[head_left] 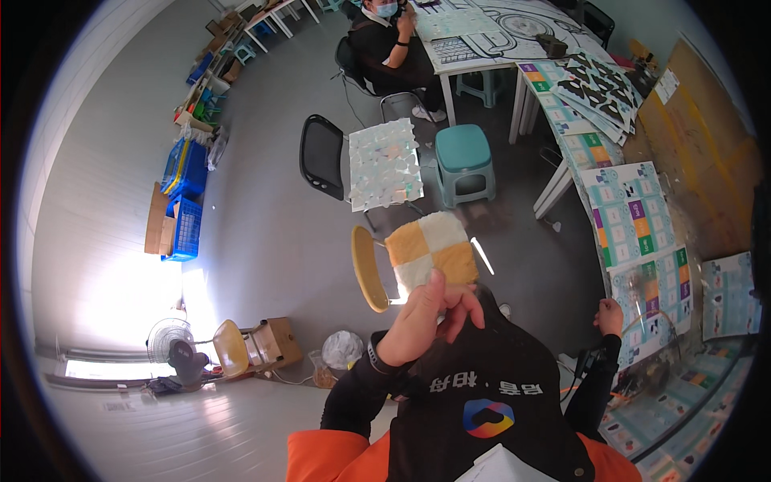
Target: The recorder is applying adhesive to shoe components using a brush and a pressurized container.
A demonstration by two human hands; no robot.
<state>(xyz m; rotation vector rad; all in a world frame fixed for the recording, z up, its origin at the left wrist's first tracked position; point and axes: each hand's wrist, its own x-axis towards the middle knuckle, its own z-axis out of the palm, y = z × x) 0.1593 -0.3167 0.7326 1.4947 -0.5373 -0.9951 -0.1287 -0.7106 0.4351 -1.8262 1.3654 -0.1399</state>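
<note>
The left hand hovers over a checkered cushion, seemingly empty, fingers loosely apart; I cannot tell the right hand's grip; printed sheets lie beside it on the desk, seemingly whole, work apparently remaining

- Two own hands are showing: one left hand, one right hand.
- One checked pad is displaying four squares: two yellow, two white.
- One co-worker is sitting, wearing one mask.
- Two yellow chair backs are standing.
- At least two black chairs, two teal stools and two blue crates are standing.
- One fan is standing.
- Sheets are overlapping, exact count failing.
</note>
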